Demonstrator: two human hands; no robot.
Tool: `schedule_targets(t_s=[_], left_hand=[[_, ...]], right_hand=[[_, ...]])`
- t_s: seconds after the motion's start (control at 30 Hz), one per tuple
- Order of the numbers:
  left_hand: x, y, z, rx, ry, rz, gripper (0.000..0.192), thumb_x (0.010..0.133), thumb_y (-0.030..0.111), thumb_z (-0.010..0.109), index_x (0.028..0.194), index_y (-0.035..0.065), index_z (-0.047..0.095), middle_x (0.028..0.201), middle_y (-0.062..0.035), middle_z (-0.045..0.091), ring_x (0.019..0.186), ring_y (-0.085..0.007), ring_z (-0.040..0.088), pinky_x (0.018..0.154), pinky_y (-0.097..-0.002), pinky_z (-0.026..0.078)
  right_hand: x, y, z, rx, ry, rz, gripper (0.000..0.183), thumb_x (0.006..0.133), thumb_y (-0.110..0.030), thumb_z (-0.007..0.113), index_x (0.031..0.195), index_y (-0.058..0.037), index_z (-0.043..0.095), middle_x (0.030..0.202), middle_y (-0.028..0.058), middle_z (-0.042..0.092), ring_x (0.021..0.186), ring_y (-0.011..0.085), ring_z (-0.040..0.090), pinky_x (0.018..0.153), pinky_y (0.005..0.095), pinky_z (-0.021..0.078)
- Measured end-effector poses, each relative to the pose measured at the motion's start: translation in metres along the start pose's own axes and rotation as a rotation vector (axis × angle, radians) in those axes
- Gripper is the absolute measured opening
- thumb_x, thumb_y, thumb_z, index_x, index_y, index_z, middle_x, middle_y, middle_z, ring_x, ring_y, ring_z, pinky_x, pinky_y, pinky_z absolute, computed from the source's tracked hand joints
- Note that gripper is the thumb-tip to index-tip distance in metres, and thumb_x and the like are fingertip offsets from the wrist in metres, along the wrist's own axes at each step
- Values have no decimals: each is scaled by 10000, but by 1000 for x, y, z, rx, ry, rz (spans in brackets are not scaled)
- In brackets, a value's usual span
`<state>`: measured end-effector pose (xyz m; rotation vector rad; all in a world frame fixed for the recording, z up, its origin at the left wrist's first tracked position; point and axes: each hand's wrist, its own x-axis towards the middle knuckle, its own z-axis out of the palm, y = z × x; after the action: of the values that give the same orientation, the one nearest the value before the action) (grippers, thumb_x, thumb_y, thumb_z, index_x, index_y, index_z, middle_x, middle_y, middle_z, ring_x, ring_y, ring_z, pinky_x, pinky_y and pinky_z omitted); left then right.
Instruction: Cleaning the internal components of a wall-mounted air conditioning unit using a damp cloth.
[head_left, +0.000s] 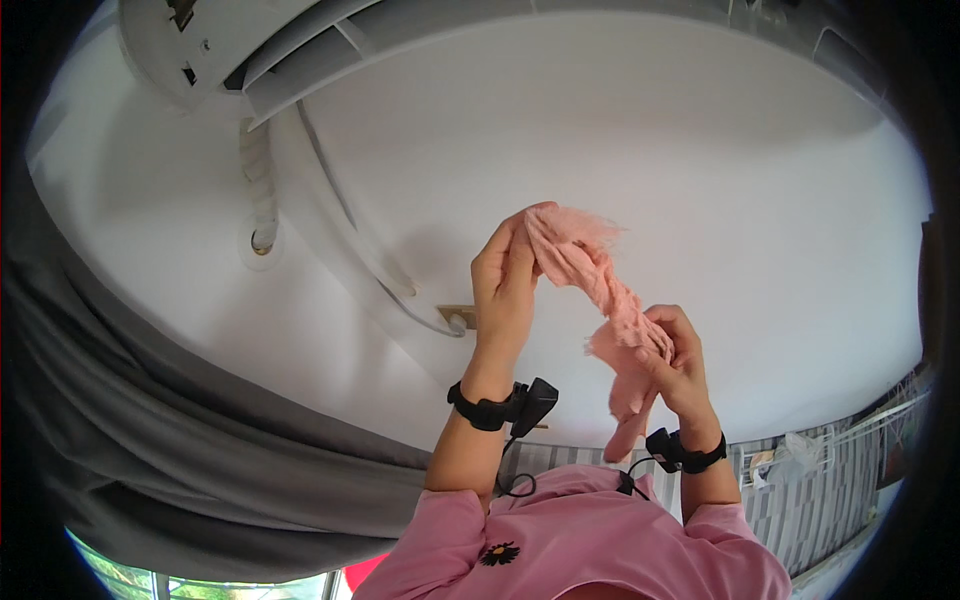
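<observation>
A salmon-pink cloth (600, 281) with frayed edges is stretched, twisted, between my two raised hands. My left hand (506, 259) pinches its upper end, where a thin fringe sticks out to the right. Lower and to the right, my right hand (679, 360) grips the bunched other part, and a loose tail of cloth hangs below it. Above both hands is a white wall-mounted air conditioner (300, 56), with its louvre slot and some dark openings showing. The hands are apart from it.
A grey curtain (187, 427) hangs at the left above a window (232, 589). A cable runs down to a plug in a wall socket (457, 315). A wrapped pipe (259, 180) enters the wall. White wire racks (825, 442) stand at the lower right. Black bands with cables circle both wrists.
</observation>
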<state>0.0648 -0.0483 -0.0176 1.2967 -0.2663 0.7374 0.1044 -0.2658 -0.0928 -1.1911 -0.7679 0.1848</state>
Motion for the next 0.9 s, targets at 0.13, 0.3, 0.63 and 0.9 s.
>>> schedule_targets(t_s=[0.13,0.3,0.63,0.9], left_hand=[[12,-1,5,-314,-57,147,352,1048,231,404,1224,-38,546,1179,-76,583,1061,-140,563,915,-304,469],[24,6,6,21,90,116,282,1023,234,492,997,-13,626,883,15,611,797,-59,547,782,-257,484],[73,113,-27,196,336,616,380,995,203,488,1279,-48,494,1207,-132,573,1114,-227,556,959,-349,445],[105,131,-65,-277,164,503,362,927,16,421,1270,-96,443,1333,-197,478,1285,-324,434,1141,-471,332]], right_hand=[[24,-9,21,149,-78,-58,365,865,-42,658,1180,-63,475,1307,86,493,1192,149,473,1014,304,376],[35,-30,49,472,-179,71,582,924,-81,604,1442,-55,341,1392,132,475,1257,189,472,1048,332,375],[82,-95,73,261,-85,-172,410,976,-85,512,1364,39,471,1269,111,583,1128,145,551,962,278,436],[97,-98,75,512,-186,-79,410,976,-115,524,1348,50,470,1171,98,619,978,118,602,833,251,495]])
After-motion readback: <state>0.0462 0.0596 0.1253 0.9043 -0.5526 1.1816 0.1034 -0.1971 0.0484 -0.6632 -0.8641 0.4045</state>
